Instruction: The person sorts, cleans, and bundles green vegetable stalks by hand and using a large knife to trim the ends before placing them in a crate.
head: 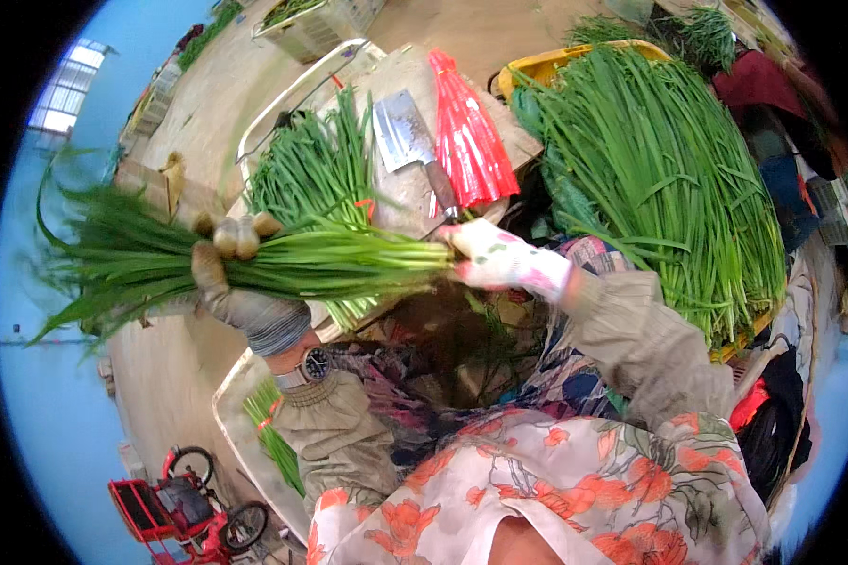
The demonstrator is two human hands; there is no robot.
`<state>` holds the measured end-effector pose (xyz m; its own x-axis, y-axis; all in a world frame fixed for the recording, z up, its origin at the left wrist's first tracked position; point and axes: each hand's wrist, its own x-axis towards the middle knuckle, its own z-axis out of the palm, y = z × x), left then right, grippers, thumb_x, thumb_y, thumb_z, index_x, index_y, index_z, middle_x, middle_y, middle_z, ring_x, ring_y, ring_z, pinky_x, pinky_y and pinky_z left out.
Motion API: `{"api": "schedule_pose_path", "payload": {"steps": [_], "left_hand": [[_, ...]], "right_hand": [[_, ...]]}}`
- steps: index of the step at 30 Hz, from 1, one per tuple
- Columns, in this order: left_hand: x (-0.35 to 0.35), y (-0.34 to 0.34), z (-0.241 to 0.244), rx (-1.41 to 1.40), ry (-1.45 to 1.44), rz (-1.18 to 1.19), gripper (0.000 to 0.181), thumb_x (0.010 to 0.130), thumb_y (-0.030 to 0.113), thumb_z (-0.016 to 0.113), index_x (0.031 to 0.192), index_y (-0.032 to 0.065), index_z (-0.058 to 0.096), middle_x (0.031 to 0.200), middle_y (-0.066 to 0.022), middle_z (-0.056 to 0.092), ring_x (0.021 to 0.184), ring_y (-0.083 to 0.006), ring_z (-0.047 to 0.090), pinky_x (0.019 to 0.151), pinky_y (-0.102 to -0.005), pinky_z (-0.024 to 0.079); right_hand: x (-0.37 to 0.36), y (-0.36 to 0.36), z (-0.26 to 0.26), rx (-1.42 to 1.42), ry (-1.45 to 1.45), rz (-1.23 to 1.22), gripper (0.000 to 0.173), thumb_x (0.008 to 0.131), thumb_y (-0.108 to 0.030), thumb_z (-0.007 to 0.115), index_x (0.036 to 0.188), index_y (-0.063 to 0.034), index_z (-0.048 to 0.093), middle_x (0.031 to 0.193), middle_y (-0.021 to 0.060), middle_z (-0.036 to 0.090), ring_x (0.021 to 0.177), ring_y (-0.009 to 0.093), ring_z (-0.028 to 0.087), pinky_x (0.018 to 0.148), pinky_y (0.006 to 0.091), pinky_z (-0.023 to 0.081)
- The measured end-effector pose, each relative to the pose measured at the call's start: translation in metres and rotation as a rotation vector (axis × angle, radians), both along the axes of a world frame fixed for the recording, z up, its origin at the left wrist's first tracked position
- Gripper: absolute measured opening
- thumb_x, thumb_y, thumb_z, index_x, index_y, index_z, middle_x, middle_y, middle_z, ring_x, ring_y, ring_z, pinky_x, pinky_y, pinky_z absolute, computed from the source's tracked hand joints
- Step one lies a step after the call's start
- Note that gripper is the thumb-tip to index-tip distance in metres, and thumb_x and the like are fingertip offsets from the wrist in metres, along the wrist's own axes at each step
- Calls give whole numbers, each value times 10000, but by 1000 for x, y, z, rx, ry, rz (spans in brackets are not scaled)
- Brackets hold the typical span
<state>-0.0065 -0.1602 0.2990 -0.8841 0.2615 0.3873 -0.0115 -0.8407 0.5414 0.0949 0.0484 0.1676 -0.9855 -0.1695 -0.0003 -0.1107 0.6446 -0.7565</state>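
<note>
A long bunch of green garlic chives (339, 261) lies crosswise in front of me, its leaf tips to the left and pale cut ends to the right. My left hand (237, 251), in a soiled glove, is wrapped around its leafy part. At the stem ends, my right hand (498, 254), in a white patterned glove, pinches the bunch, slightly blurred. Just beyond, a tied bundle of chives (311, 169) rests on a board (410, 205). A cleaver (403, 131) and a sheaf of red plastic ties (470, 134) lie beside it.
At right, a yellow crate (530, 70) is heaped with loose chives (650, 183). A white tub (230, 395) at lower left holds another banded bundle (275, 424). Farther off are a red tricycle cart (184, 501) and a pale crate (311, 32). Part of another person (770, 92) shows at upper right.
</note>
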Motion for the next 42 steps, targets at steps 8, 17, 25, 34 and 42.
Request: {"api": "schedule_pose_path", "payload": {"steps": [8, 17, 25, 34, 42], "left_hand": [[3, -43, -32, 244, -160, -281, 193, 902, 231, 560, 969, 53, 592, 653, 66, 471, 602, -92, 477, 750, -307, 444], [19, -86, -48, 422, -135, -283, 117, 828, 148, 627, 889, 89, 546, 589, 75, 510, 532, -69, 523, 708, -268, 492], [53, -22, -48, 451, 59, -748, 170, 872, 155, 623, 1009, 78, 558, 780, 55, 587, 786, -103, 594, 926, -391, 437], [63, -44, -80, 192, 155, -323, 182, 910, 273, 551, 898, 119, 646, 1297, -8, 545, 1321, -155, 378, 1116, -568, 184], [48, -74, -87, 355, 34, -116, 175, 911, 184, 523, 852, 58, 630, 1169, 16, 590, 1245, -150, 460, 1119, -519, 238]], "right_hand": [[115, -41, 55, -985, -708, 71, 165, 958, -214, 454, 1003, -97, 561, 614, -67, 461, 518, 97, 485, 453, 256, 358], [216, -11, 69, -783, -250, -80, 173, 883, -213, 638, 863, -42, 614, 727, 64, 621, 626, 160, 611, 593, 274, 501], [84, -40, 93, -287, 413, 97, 648, 843, -490, 546, 1332, -79, 433, 1171, 217, 544, 996, 372, 585, 810, 408, 491], [130, -49, 33, -793, -111, 416, 224, 923, -163, 483, 1019, 0, 602, 807, -2, 584, 678, 93, 538, 614, 274, 469], [200, -4, 25, -1274, -547, 175, 221, 898, -236, 578, 830, -26, 590, 683, 20, 558, 596, 107, 516, 524, 269, 428]]}}
